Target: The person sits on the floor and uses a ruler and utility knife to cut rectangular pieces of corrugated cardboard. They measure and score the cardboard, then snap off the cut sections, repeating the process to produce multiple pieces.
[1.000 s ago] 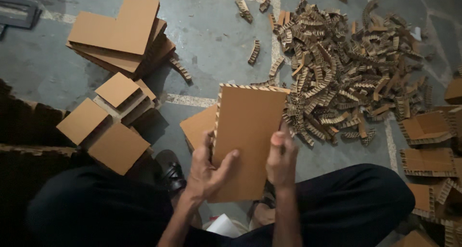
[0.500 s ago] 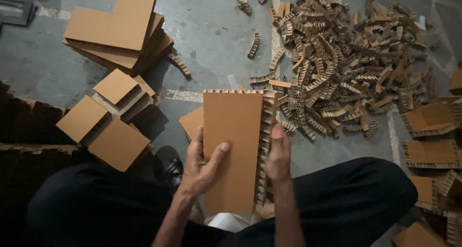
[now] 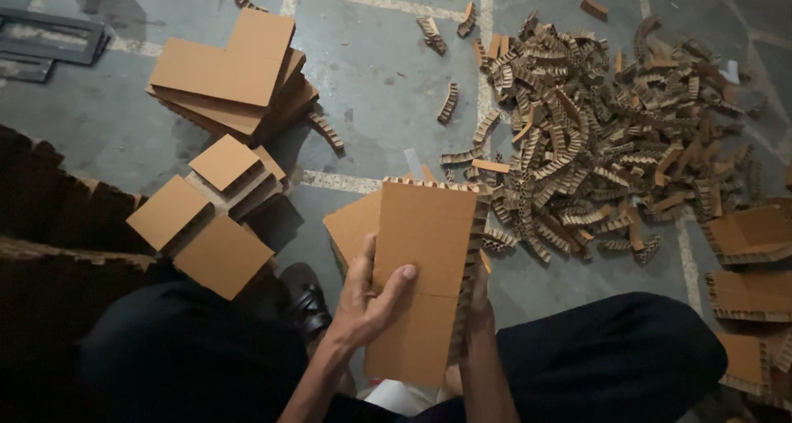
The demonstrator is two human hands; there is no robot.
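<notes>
I hold a tall brown honeycomb cardboard panel (image 3: 425, 250) upright over my lap. My left hand (image 3: 363, 303) grips its left edge, thumb laid across the face near a crease line. My right hand (image 3: 477, 301) holds the right edge, mostly hidden behind the panel's serrated side. Another flat cardboard piece (image 3: 353, 223) lies on the floor just behind the panel.
A large pile of honeycomb cardboard scrap strips (image 3: 602, 143) covers the floor at upper right. Stacked big panels (image 3: 231, 77) lie upper left, small square pieces (image 3: 206, 225) at left. More panels (image 3: 747, 258) sit at the right edge. My dark-trousered legs (image 3: 602, 357) fill the bottom.
The panel has turned in my hands so its serrated right edge faces me more, and it has shifted slightly left. My left thumb now lies across its face.
</notes>
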